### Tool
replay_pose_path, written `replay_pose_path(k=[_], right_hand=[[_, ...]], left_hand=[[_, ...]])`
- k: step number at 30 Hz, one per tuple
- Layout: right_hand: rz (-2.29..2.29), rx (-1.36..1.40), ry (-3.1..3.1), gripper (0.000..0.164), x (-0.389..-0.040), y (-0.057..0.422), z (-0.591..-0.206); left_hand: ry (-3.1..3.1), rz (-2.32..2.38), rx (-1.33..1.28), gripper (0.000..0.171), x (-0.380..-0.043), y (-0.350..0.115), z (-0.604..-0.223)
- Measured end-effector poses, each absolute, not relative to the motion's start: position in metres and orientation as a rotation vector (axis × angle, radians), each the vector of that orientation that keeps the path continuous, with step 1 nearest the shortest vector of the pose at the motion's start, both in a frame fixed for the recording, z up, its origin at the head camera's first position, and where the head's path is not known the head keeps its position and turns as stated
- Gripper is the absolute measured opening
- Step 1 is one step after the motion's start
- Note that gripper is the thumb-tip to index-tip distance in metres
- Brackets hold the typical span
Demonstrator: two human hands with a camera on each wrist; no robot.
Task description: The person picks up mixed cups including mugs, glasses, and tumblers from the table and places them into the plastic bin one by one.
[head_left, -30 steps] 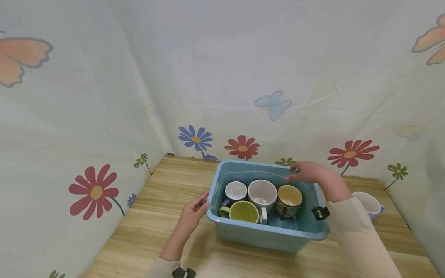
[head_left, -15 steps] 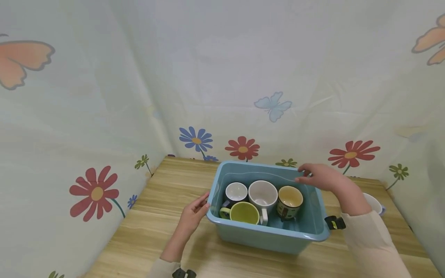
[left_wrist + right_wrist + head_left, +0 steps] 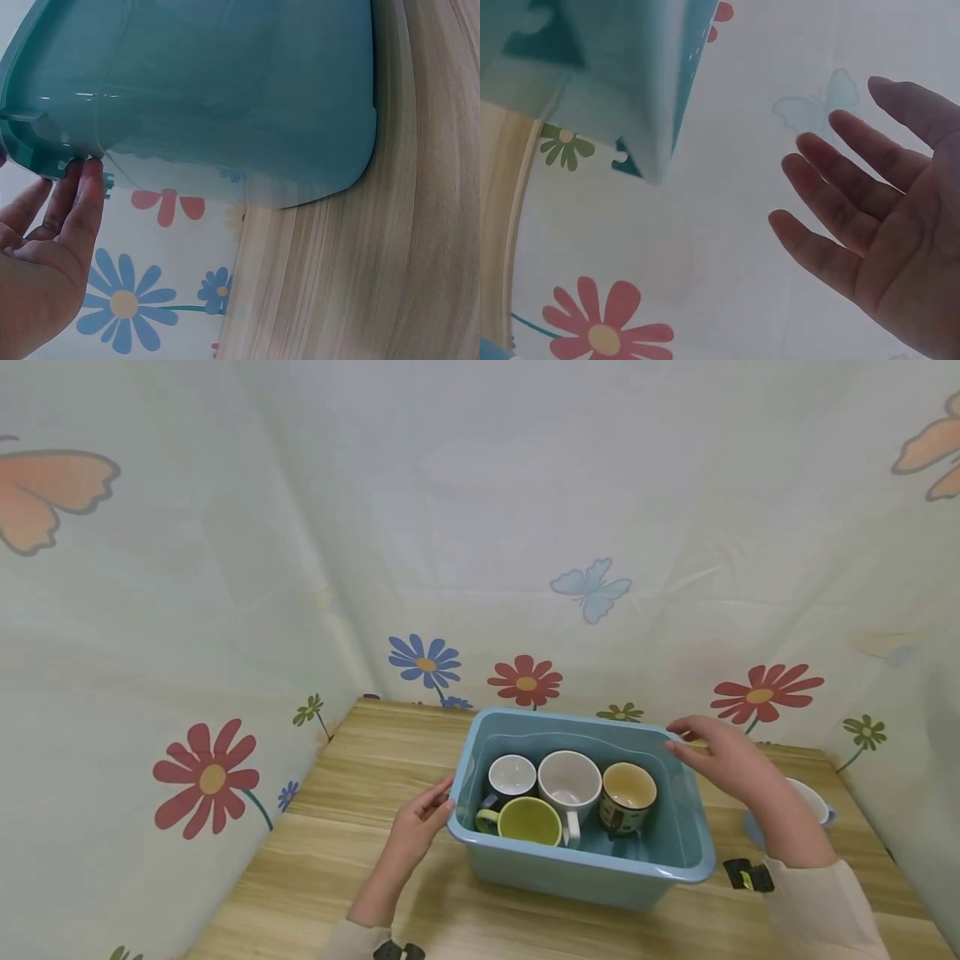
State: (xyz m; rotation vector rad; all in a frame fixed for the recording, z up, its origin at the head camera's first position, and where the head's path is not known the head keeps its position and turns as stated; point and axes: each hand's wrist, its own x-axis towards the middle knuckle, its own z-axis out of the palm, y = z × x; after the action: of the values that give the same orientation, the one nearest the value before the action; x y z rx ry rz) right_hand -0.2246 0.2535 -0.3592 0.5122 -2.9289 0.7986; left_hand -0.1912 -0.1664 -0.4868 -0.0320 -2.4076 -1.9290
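A light-blue plastic bin (image 3: 558, 875) stands on the wooden table, with several mugs inside. My left hand (image 3: 415, 827) holds its left rim, fingertips under the lip and thumb by the edge; the left wrist view shows these fingers (image 3: 79, 206) against the rim. Inside are a small mug with a white interior (image 3: 512, 775), a larger white mug (image 3: 569, 779), a yellow-green mug (image 3: 529, 821) and a beige patterned mug (image 3: 628, 797). Near the back right corner is my right hand (image 3: 723, 756); the right wrist view shows its fingers (image 3: 832, 202) spread, apart from the bin.
A white cup with a blue handle (image 3: 812, 799) stands on the table to the right, partly hidden by my right forearm. Wood-grain table (image 3: 322, 827) extends left of the bin. A flower-print sheet (image 3: 480, 527) hangs behind and at both sides.
My right hand has moved right from over the bin's back rim to its back right corner. The left hand and the mugs have stayed in place.
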Motion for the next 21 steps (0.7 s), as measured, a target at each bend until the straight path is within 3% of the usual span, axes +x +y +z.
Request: replay_pose_path(k=[21], right_hand=[[0.738, 0.231, -2.726, 0.057, -0.201, 0.293, -0.404]], left_hand=[[-2.392, -1.926, -0.046, 0.046, -0.193, -0.166, -0.487]])
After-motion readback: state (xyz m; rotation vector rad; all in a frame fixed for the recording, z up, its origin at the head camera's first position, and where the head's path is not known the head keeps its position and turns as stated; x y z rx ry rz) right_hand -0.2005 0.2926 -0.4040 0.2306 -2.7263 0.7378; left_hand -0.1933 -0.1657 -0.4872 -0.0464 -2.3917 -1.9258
